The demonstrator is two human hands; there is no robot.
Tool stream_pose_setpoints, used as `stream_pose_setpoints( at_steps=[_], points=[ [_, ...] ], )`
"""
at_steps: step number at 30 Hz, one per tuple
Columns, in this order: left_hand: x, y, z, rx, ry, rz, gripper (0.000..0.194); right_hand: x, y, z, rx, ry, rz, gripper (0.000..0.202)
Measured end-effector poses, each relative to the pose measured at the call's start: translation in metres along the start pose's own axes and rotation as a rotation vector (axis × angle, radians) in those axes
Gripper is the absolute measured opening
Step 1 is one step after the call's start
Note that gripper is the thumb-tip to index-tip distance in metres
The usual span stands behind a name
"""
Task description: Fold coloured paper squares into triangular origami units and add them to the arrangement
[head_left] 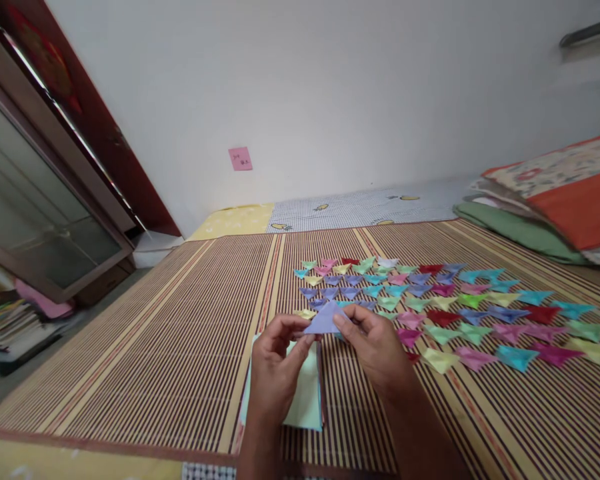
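— The left hand [275, 363], what was it doing?

— It was pinching the left edge of a lilac paper triangle [325, 320], thumb on top, fingers curled beneath. The right hand [377, 347] gripped the right edge the same way, so both were closed on that one folded piece, held just above the mat.

— And where was the triangle, exactly?

— Between the two hands, point upward, in front of the striped bamboo mat [155, 347]. Beneath the wrists lay a small stack of pale green paper sheets [307, 400], flat on the mat, partly covered by the left forearm.

— Anything beyond the hands?

— Rows of folded paper pieces [455, 307] in blue, pink, green, yellow, red and purple were spread over the mat, starting just behind the fingers and running off to the right. Further right sat a folded quilt [570, 200] with orange and green layers. A pink note [241, 159] was stuck on the white wall [330, 87]. On the left stood a glass-fronted cabinet [35, 200], with a pile of books [10, 320] on the floor beside it.

— Could you read the note?

— No, too small to tell.
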State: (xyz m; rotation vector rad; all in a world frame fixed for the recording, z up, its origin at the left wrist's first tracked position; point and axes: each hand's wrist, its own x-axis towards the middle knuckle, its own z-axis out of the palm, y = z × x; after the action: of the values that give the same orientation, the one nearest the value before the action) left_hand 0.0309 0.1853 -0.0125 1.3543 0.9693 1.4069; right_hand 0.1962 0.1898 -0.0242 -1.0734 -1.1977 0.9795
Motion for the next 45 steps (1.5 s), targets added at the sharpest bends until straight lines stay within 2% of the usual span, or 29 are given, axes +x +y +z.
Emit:
stream_pose_setpoints(
  at_steps=[5,12,19,23,26,33,38,41,45],
  points=[
    [-0.001,-0.001,-0.001,0.06,0.041,0.011,0.013,0.0,0.0,0.001,0.02,-0.014,0.012,0.028],
    [-0.002,0.0,0.001,0.027,0.1,0.025,0.009,-0.002,-0.004,0.003,-0.001,-0.013,-0.022,0.027],
    [-0.001,-0.004,0.005,-0.055,0.192,-0.03,0.02,-0.003,-0.001,0.006,0.006,-0.016,-0.027,0.025],
    [0.002,-0.005,0.009,-0.173,0.121,-0.15,0.037,-0.003,-0.002,0.007,0.028,-0.016,-0.031,0.025],
    [0.001,-0.004,0.014,-0.178,0.056,-0.206,0.026,-0.005,-0.003,0.011,0.067,-0.051,-0.036,0.024],
    [-0.003,-0.009,0.018,-0.104,0.087,-0.147,0.03,-0.006,-0.003,0.016,0.134,-0.095,-0.022,0.028],
    [-0.002,-0.014,0.016,-0.126,0.03,-0.131,0.042,-0.004,-0.004,0.014,0.124,-0.073,-0.053,0.025],
    [0.0,-0.011,0.016,-0.14,0.051,-0.149,0.031,-0.003,-0.002,0.014,0.084,-0.037,-0.066,0.022],
    [0.0,-0.006,0.014,-0.109,0.072,-0.191,0.028,-0.002,0.001,0.014,0.103,-0.088,-0.019,0.02]
  ],
)
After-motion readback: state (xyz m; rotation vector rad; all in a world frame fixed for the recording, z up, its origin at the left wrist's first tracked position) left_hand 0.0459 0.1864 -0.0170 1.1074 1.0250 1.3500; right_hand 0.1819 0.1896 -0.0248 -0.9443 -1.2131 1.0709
